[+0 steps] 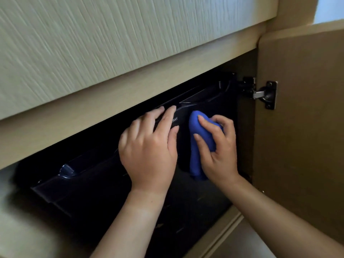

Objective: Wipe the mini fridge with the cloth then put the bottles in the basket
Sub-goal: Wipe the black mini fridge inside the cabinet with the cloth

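The mini fridge (pixel 104 175) sits inside a cabinet recess, its black glossy front facing out beside the open cabinet door (pixel 301 127). The right hand (pixel 216 146) has its fingers (pixel 204 125) curled round a bunched blue cloth (pixel 197 146), pressing it against the fridge front near the upper right corner. The left hand (pixel 149 146) lies flat, fingers spread, touching the fridge's top edge by the lettering. Judgement: the cloth is soft and light, best held bunched in the palm. The fridge face looks hard and smooth, likely slippery; bracing at its top edge seems sound. No bottles or basket are in view.
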`<state>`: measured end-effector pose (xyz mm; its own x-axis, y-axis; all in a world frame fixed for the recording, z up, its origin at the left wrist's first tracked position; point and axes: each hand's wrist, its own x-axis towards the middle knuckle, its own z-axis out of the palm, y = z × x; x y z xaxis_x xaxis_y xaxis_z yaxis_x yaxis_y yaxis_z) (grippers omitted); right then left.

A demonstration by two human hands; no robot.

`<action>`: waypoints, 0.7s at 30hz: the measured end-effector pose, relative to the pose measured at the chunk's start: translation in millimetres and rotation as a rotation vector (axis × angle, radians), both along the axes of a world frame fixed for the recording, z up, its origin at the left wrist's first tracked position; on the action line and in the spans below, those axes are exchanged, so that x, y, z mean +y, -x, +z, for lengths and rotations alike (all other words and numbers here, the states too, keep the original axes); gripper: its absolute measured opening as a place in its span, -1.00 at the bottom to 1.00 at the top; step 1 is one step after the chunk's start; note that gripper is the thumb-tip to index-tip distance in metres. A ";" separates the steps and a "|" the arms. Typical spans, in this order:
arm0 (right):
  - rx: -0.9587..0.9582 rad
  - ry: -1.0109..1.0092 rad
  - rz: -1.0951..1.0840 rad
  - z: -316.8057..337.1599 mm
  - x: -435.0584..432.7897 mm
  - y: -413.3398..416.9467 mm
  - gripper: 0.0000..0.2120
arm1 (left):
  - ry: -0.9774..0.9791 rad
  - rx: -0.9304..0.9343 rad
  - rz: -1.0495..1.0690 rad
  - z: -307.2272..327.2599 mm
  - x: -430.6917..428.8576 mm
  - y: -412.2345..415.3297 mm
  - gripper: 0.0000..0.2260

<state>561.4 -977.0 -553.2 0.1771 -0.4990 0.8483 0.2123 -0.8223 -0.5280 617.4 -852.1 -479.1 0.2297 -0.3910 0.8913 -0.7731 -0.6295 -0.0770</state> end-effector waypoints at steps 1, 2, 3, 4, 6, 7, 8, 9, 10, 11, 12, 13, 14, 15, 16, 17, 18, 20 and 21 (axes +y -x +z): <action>0.008 -0.057 0.032 -3.2 -0.3 8.2 -0.68 | 0.002 0.008 -0.005 0.2 0.9 0.0 -0.69; 0.011 -0.107 0.036 -5.1 -0.9 17.7 -0.69 | 0.005 0.022 -0.014 0.6 1.0 0.1 -0.69; 0.017 -0.137 0.014 -5.3 -1.9 27.6 -0.69 | 0.007 0.035 -0.020 0.6 0.6 0.1 -0.69; 0.029 -0.149 -0.013 -4.5 -2.8 36.3 -0.70 | 0.008 0.044 -0.021 0.1 0.5 0.0 -0.69; 0.057 -0.165 -0.048 -0.4 -4.2 48.5 -0.71 | 0.008 0.039 -0.017 -0.4 0.4 -0.5 -0.70; 0.061 -0.182 -0.057 1.5 -4.2 51.9 -0.71 | 0.002 0.034 -0.020 -0.5 0.4 -0.5 -0.71; 0.053 -0.205 -0.061 3.4 -3.8 52.7 -0.71 | -0.004 0.027 -0.021 -0.6 0.5 -0.9 -0.71; 0.045 -0.226 -0.058 5.0 -3.0 51.5 -0.70 | -0.005 0.016 -0.020 -0.6 0.2 -1.6 -0.72; 0.043 -0.244 -0.047 5.8 -2.2 48.2 -0.69 | -0.004 0.002 -0.017 -0.8 0.2 -2.4 -0.72; 0.044 -0.255 -0.031 6.1 -1.0 42.9 -0.69 | 0.000 -0.011 -0.012 -0.8 -0.1 -3.4 -0.71; 0.041 -0.259 -0.017 6.5 0.5 36.2 -0.68 | 0.005 -0.021 -0.006 -0.8 -0.5 -3.7 -0.71; 0.029 -0.266 -0.003 7.7 2.9 28.1 -0.68 | 0.012 -0.023 -0.002 -0.9 -0.7 -3.5 -0.70; 0.009 -0.278 0.014 10.3 6.5 19.4 -0.67 | 0.017 -0.020 -0.003 -0.7 -0.8 -2.9 -0.70; -0.015 -0.289 0.026 14.0 10.2 10.9 -0.66 | 0.016 -0.015 -0.008 0.0 -0.6 -2.1 -0.70; -0.041 -0.290 0.022 17.7 14.3 2.9 -0.65 | 0.003 -0.011 -0.015 0.9 0.0 -1.3 -0.69; -0.069 -0.278 0.001 20.9 18.2 -3.3 -0.64 | -0.022 -0.008 -0.022 2.0 2.1 -0.5 -0.68; -0.091 -0.251 -0.022 22.7 21.3 -7.8 -0.64 | -0.052 -0.009 -0.027 2.9 5.5 -0.3 -0.68; -0.101 -0.135 -0.034 19.2 22.7 -10.8 -0.66 | -0.098 -0.025 -0.022 4.8 15.9 -1.1 -0.68; -0.089 -0.060 -0.027 13.9 20.6 -10.3 -0.67 | -0.113 -0.037 -0.010 5.1 22.0 -1.7 -0.68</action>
<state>571.8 -956.4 -539.3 0.0882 -0.5526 0.8287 0.2390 -0.7960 -0.5562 619.1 -830.1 -474.1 0.1925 -0.4914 0.8494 -0.7749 -0.6072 -0.1756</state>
